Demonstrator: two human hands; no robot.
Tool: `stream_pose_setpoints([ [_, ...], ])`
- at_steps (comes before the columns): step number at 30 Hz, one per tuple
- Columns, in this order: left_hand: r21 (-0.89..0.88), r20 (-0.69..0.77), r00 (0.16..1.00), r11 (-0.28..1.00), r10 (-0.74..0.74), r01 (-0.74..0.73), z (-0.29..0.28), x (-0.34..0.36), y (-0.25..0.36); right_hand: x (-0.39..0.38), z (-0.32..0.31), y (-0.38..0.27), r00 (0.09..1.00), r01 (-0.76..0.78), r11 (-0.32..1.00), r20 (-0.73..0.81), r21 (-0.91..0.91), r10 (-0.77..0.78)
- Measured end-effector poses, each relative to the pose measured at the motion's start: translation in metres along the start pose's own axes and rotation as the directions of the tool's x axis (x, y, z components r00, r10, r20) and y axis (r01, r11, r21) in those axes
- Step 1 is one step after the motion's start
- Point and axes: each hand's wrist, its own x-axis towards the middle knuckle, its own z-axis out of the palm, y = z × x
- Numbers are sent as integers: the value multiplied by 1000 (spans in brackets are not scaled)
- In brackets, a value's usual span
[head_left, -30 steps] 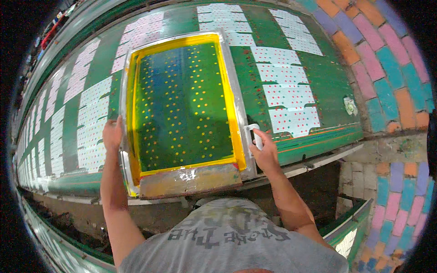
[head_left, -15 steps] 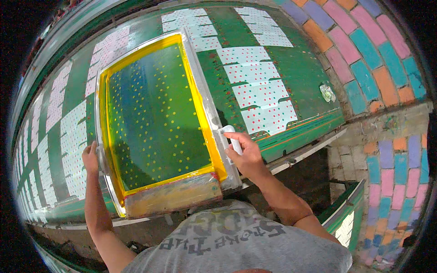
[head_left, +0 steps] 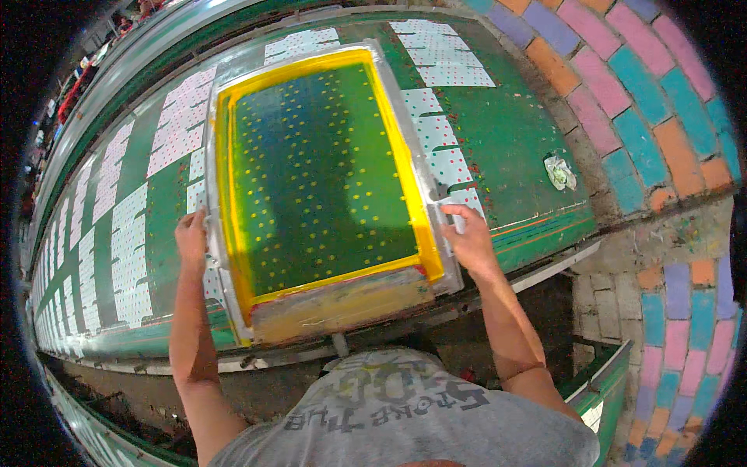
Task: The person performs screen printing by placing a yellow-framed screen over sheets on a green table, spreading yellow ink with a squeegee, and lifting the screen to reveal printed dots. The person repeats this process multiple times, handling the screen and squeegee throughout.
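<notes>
In the head view, the framed screen (head_left: 327,187) has shifted toward 3 o'clock across the green tabletop (head_left: 521,148) over the last half second: a left dotted sheet (head_left: 196,165) now peeks out at its 9 o'clock side, while the right dotted sheet (head_left: 440,140), at 2 o'clock, is partly covered. So the screen seems between positions, straddling two columns; whether it touches the tabletop cannot be told. At its 8 o'clock, the left hand (head_left: 192,237) has its fingers closed on the side rail; at 4 o'clock, the right hand (head_left: 469,240) grips a white handle (head_left: 457,224).
</notes>
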Motion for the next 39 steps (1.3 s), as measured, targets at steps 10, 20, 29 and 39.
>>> stream_pose_setpoints([
  [10, -140, -94, 971, 963, 221, -232, 181, -124, 65, 53, -155, 135, 994, -108, 994, -22, 28, 109],
  [20, -54, -10, 995, 994, 100, -100, 211, -154, 110, 62, -195, 183, 992, -123, 988, -3, 93, 124],
  [29, 73, -21, 994, 991, 111, -109, 220, -149, 100, 6, -169, 146, 903, 391, 730, 80, -561, -422],
  [39, 281, -44, 988, 951, 150, -131, 233, -149, 82, -82, -105, 88, 566, 822, 454, 575, -343, -591],
])
